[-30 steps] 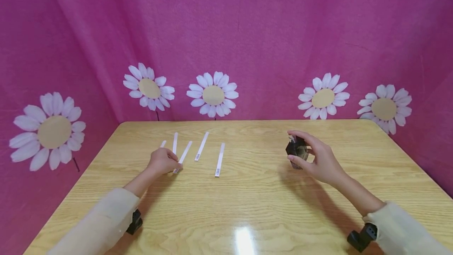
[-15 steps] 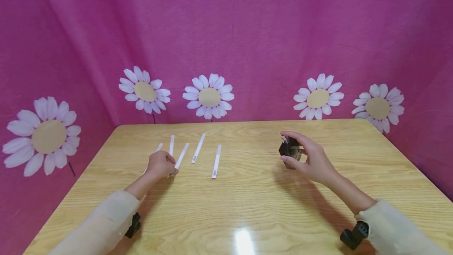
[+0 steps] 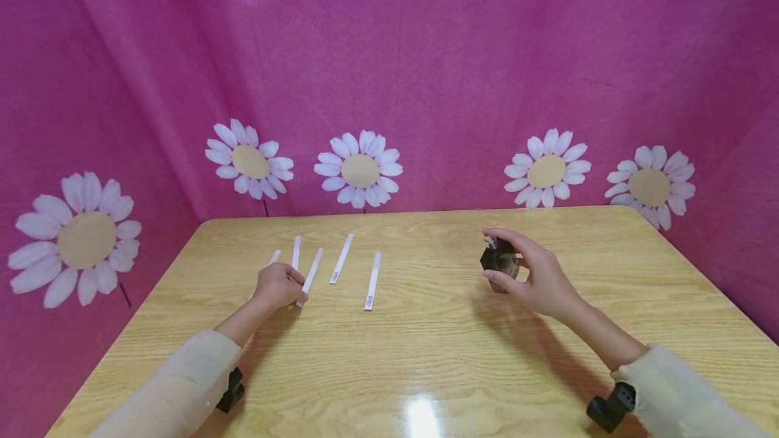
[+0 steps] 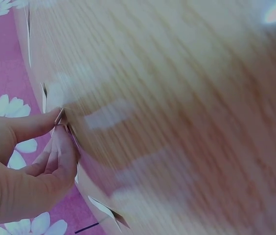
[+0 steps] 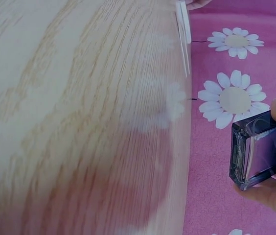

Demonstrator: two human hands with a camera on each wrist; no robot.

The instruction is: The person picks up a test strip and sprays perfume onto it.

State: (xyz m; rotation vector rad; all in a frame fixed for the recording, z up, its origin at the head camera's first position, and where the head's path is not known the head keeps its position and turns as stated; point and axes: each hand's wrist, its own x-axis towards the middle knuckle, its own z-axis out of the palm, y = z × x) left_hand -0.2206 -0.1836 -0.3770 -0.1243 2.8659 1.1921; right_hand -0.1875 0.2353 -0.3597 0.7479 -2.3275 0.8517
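Observation:
In the head view my left hand (image 3: 277, 287) pinches the near end of a narrow white paper strip (image 3: 313, 269) between thumb and fingers. The left wrist view shows that strip (image 4: 60, 116) at the fingertips, edge-on. My right hand (image 3: 540, 280) grips a dark, faceted glass perfume bottle (image 3: 498, 257) across the table, thumb on its lower part and fingers on its top. Seen from the right wrist, the bottle (image 5: 260, 149) is see-through and held up off the wood. Beside the left hand lies another strip (image 3: 296, 252), and one more strip (image 3: 275, 257) is partly hidden behind it.
Two further strips with small dark print, one strip (image 3: 342, 259) and another strip (image 3: 373, 281), lie right of the left hand. The light wooden table (image 3: 426, 343) reaches back to a pink cloth (image 3: 438, 73) with white daisies. Black wrist cameras sit at both cuffs.
My left fingers have moved from beside the strip's near end to pinch it. The view has shifted slightly. The right hand keeps holding the perfume bottle in about the same place.

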